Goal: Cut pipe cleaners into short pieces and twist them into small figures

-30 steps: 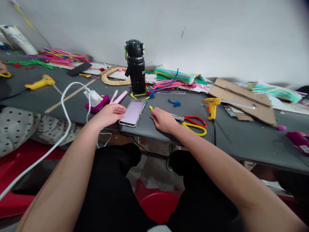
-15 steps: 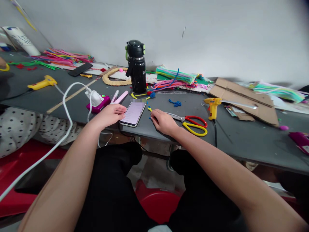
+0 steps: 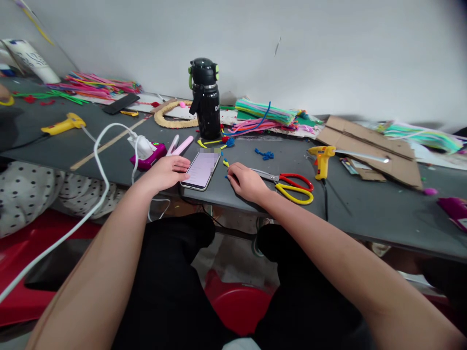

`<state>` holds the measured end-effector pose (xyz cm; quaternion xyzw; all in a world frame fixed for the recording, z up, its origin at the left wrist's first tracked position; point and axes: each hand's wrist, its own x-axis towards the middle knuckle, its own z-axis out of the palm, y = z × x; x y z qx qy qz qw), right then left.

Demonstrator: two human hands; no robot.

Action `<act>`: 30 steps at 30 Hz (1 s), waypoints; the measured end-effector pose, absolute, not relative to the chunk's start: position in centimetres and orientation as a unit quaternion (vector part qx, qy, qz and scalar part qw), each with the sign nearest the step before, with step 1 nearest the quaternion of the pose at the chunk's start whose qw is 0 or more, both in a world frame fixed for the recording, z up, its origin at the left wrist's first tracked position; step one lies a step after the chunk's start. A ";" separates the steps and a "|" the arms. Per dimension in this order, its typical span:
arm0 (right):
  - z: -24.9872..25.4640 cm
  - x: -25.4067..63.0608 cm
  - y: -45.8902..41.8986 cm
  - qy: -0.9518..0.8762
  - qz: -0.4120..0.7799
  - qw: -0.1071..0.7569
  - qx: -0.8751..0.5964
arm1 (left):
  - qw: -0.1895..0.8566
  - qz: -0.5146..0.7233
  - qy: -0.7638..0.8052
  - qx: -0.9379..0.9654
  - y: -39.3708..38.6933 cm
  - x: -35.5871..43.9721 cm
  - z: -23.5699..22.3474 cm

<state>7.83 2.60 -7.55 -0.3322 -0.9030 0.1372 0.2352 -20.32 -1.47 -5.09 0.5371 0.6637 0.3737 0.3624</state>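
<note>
My left hand (image 3: 166,172) lies on the grey table (image 3: 365,209), fingers stretched out and touching the left edge of a lit phone (image 3: 201,170) that lies flat. My right hand (image 3: 247,182) rests on the table just right of the phone, fingers curled down onto the surface beside small blue and yellow pipe-cleaner bits (image 3: 226,163). I cannot make out anything held in it. Red-and-yellow scissors (image 3: 292,186) lie right next to my right hand.
A black bottle (image 3: 206,99) stands behind the phone. A yellow glue gun (image 3: 321,160), cardboard (image 3: 372,153), pipe-cleaner bundles (image 3: 264,114), a purple charger (image 3: 148,154) with white cable, and another glue gun (image 3: 62,125) lie around. Another person's hand (image 3: 4,95) shows far left.
Both hands stay almost where they were. The view shifts slightly; my right hand edges a little toward the phone.
</note>
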 end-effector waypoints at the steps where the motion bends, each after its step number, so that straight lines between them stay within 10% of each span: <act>1: -7.5 7.8 2.6 -0.903 0.139 0.235 -0.333 | 0.359 0.375 0.667 0.534 -1.4 -20.2 -5.1; 30: -7.4 7.9 2.6 -0.900 0.143 0.236 -0.337 | 0.303 0.354 0.697 0.545 -0.4 -20.3 -5.7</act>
